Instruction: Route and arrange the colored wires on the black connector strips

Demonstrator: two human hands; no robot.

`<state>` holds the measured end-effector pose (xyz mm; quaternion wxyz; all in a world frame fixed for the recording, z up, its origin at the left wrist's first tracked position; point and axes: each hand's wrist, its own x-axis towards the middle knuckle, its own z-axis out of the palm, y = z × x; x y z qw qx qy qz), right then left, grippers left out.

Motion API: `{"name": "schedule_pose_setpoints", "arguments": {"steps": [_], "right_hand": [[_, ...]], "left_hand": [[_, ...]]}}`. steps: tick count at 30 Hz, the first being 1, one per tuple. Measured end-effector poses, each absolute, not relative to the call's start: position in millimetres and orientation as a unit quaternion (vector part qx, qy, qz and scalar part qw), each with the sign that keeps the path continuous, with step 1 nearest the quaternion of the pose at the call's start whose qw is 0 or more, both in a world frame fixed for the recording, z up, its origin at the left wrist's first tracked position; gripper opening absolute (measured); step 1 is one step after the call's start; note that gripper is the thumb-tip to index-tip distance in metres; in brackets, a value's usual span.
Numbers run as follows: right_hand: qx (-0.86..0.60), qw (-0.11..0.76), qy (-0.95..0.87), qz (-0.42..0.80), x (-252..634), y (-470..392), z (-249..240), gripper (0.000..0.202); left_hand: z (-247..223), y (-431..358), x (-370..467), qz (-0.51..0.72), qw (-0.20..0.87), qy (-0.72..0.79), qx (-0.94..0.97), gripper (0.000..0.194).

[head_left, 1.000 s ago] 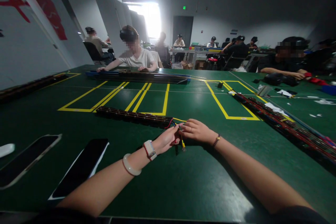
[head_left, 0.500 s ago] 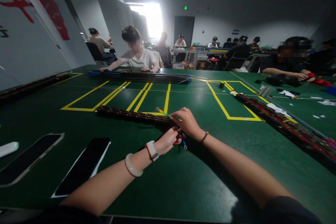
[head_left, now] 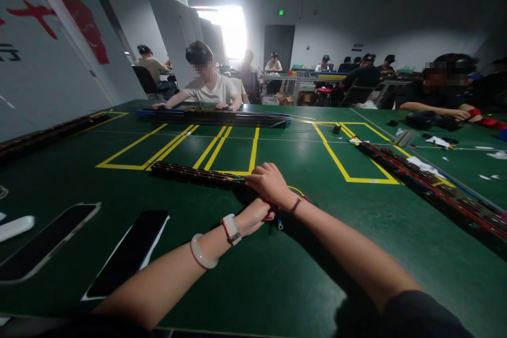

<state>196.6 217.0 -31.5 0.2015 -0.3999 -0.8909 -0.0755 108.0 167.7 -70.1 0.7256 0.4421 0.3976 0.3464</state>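
On the green table a long dark strip of bundled wires (head_left: 190, 171) runs in front of me, its right end hidden behind my hands. My right hand (head_left: 270, 184) lies over that end, fingers closed on a green-and-yellow wire (head_left: 237, 179) that points left along the strip. Just below, my left hand (head_left: 255, 216) is closed round the wires at the end; the fingers are partly covered by the right hand. From under the hands a blue ring terminal (head_left: 280, 225) sticks out. A thin yellow wire (head_left: 296, 190) curves out at the right.
Two phones (head_left: 129, 253) (head_left: 49, 243) lie at the left front. Another wire bundle (head_left: 428, 185) stretches along the right, with scraps of white paper (head_left: 425, 165) nearby. Yellow tape (head_left: 253, 153) marks the table. Across it a co-worker (head_left: 209, 87) sits by a long dark bundle.
My right hand has shifted slightly left and lowered the green-and-yellow wire from pointing up to lying along the strip. A yellow wire now shows right of my hands. My left hand stays nearly in place.
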Motion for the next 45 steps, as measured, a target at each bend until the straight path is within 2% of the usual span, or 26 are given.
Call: {"name": "schedule_pose_setpoints", "arguments": {"steps": [3, 6, 9, 11, 14, 17, 21, 27, 45], "right_hand": [[-0.426, 0.232, -0.873, -0.054, 220, 214, -36, 0.034], [-0.472, 0.216, -0.853, -0.040, 251, 211, -45, 0.032], [-0.517, 0.183, -0.836, -0.027, 279, 206, -58, 0.029], [-0.527, 0.170, -0.832, -0.012, 292, 205, -67, 0.027], [-0.528, 0.173, -0.832, -0.004, 299, 206, -77, 0.027], [-0.528, 0.184, -0.829, -0.006, 298, 210, -82, 0.026], [-0.523, 0.204, -0.827, -0.004, 296, 212, -85, 0.025], [-0.510, 0.219, -0.832, -0.007, 297, 211, -86, 0.024], [-0.502, 0.223, -0.836, -0.011, 296, 210, -84, 0.020]], "left_hand": [[-68, 166, 108, 0.338, 0.727, 0.387, 0.456, 0.004], [-67, 168, 106, 0.300, 0.711, 0.390, 0.502, 0.017], [-63, 173, 101, 0.243, 0.647, 0.414, 0.592, 0.027], [-58, 175, 97, 0.194, 0.552, 0.439, 0.681, 0.029], [-53, 174, 91, 0.159, 0.276, 0.497, 0.808, 0.026], [-53, 171, 88, 0.096, 0.046, 0.462, 0.881, 0.021], [-56, 170, 86, -0.001, -0.071, 0.393, 0.917, 0.024], [-56, 171, 86, -0.028, -0.121, 0.363, 0.924, 0.019], [-43, 166, 88, -0.061, -0.111, 0.372, 0.920, 0.021]]}}
